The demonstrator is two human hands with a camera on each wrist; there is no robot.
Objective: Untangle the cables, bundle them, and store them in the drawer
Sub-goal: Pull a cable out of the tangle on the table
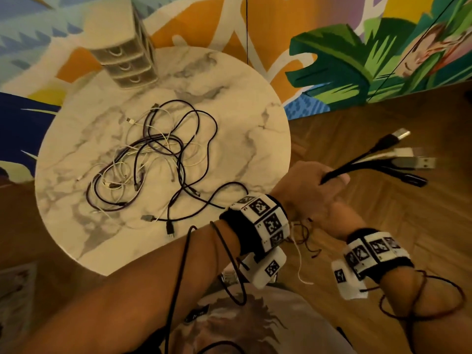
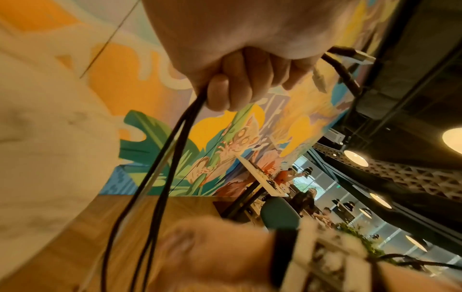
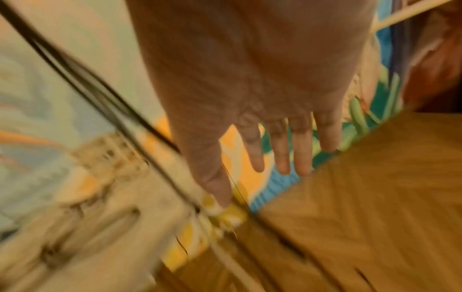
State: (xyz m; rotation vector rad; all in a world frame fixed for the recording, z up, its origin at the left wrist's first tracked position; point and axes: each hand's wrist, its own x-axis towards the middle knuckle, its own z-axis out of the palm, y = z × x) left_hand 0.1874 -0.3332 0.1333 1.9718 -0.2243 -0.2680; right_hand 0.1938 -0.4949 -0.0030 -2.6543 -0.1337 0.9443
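Black and white cables (image 1: 158, 159) lay tangled on marble surface (image 1: 242, 103), well apart from drawer unit (image 1: 125, 65) at far edge. Several plug ends (image 1: 398, 154) fanned out beyond left hand (image 1: 306, 185), fingers (image 2: 240, 79) curled round them. Right hand (image 3: 250, 79) just beneath, fingers (image 3: 282, 150) straight, gripping nothing.

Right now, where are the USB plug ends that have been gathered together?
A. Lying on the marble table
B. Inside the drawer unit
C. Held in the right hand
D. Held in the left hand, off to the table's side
D: the left hand grips the cables just behind the USB plug ends, which fan out over the wooden floor beside the marble table.
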